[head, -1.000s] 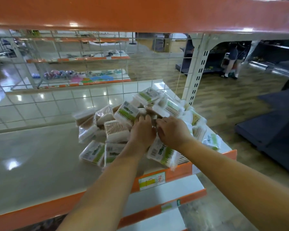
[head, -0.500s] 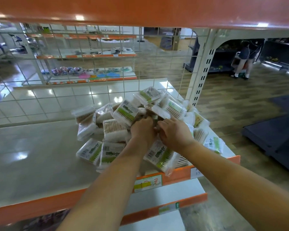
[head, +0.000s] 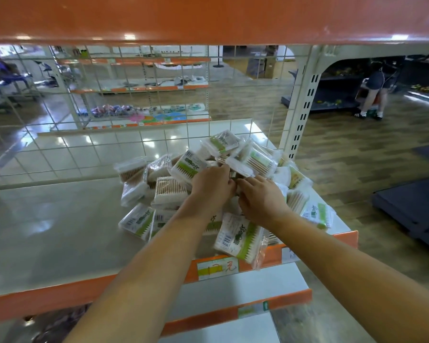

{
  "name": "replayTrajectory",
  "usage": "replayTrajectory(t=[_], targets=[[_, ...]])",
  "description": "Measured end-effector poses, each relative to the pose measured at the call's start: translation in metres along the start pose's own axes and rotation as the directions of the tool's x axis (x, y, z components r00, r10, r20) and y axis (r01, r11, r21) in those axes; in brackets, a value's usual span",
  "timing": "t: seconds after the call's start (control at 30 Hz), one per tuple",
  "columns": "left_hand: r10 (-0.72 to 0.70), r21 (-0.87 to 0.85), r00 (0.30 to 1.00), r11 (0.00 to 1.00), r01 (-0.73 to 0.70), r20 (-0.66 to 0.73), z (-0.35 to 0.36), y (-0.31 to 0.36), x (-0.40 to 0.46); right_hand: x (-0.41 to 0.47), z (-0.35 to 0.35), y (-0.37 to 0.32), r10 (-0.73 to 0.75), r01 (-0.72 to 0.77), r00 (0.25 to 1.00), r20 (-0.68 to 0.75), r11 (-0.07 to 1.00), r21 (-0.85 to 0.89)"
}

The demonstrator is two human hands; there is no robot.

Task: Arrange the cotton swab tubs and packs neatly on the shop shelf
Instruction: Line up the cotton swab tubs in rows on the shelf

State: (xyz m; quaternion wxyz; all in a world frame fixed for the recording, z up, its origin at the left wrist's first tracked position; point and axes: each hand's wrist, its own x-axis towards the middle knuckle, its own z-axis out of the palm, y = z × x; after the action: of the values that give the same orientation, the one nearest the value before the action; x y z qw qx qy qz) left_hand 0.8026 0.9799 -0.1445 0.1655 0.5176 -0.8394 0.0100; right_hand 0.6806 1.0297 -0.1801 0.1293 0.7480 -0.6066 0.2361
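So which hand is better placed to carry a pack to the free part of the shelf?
Probably the left hand. The free shelf surface lies on its side of the pile, so it need not cross over. The right hand is nearer the shelf end and upright post.

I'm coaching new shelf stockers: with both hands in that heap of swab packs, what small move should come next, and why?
Probably lift one pack out of the heap and set it flat on the bare shelf to the left. The left hand and right hand meet at the heap's middle; packs lie jumbled, and one pack overhangs the front edge.
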Motion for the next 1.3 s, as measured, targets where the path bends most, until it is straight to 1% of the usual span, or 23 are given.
replayTrajectory(t=[0.07, 0.13, 0.2, 0.27, 0.33, 0.4, 0.5, 0.63, 0.8, 0.97, 1.17, 1.3], targets=[[0.022, -0.005, 1.000, 1.000, -0.022, -0.009, -0.002, -0.001, -0.001, -0.001, 0.001, -0.001, 0.003, -0.003, 1.000, -0.009, 1.000, -0.006], [0.042, 0.000, 0.999, 0.999, -0.042, -0.011, -0.003, -0.003, -0.002, -0.003, -0.001, -0.004, -0.008, 0.009, 0.998, -0.058, 1.000, 0.013], [0.054, 0.018, 0.999, 0.998, -0.054, 0.002, -0.001, -0.004, -0.004, -0.006, -0.004, -0.008, -0.043, 0.055, 0.991, -0.126, 0.994, 0.093], [0.056, 0.009, 0.998, 0.998, -0.056, 0.018, 0.003, -0.007, -0.007, -0.012, -0.007, -0.014, -0.102, 0.126, 0.981, -0.163, 0.981, 0.149], [0.054, -0.023, 0.998, 0.998, -0.053, 0.025, 0.005, -0.009, -0.008, -0.017, -0.007, -0.019, -0.138, 0.165, 0.973, -0.184, 0.976, 0.143], [0.046, -0.059, 0.999, 0.997, -0.044, 0.025, 0.007, -0.013, -0.008, -0.020, -0.003, -0.021, -0.152, 0.174, 0.969, -0.197, 0.979, 0.102], [0.054, -0.068, 0.997, 0.996, -0.050, 0.059, 0.006, -0.019, -0.007, -0.025, 0.004, -0.024, -0.163, 0.172, 0.971, -0.175, 0.984, 0.038], [0.036, -0.116, 0.992, 0.993, -0.022, 0.124, -0.001, -0.027, -0.005, -0.025, 0.009, -0.025, -0.135, 0.141, 0.983, -0.124, 0.989, 0.037], [0.053, -0.307, 0.978, 0.952, 0.012, 0.204, -0.019, -0.036, -0.005, -0.013, 0.012, -0.029, -0.089, 0.090, 0.991, -0.104, 0.996, 0.001], [0.061, -0.411, 0.971, 0.911, 0.041, 0.232, -0.028, -0.047, -0.004, -0.006, 0.017, -0.030, -0.075, 0.071, 0.992, -0.101, 0.997, -0.039], [0.017, -0.426, 0.967, 0.900, 0.096, 0.255, -0.041, -0.054, 0.000, 0.004, 0.020, -0.034, -0.046, 0.046, 0.996, -0.074, 0.999, -0.003], [-0.008, -0.400, 0.960, 0.908, 0.124, 0.279, -0.051, -0.053, 0.001, 0.003, 0.014, -0.036, -0.047, 0.049, 0.998, -0.052, 0.998, 0.029]])
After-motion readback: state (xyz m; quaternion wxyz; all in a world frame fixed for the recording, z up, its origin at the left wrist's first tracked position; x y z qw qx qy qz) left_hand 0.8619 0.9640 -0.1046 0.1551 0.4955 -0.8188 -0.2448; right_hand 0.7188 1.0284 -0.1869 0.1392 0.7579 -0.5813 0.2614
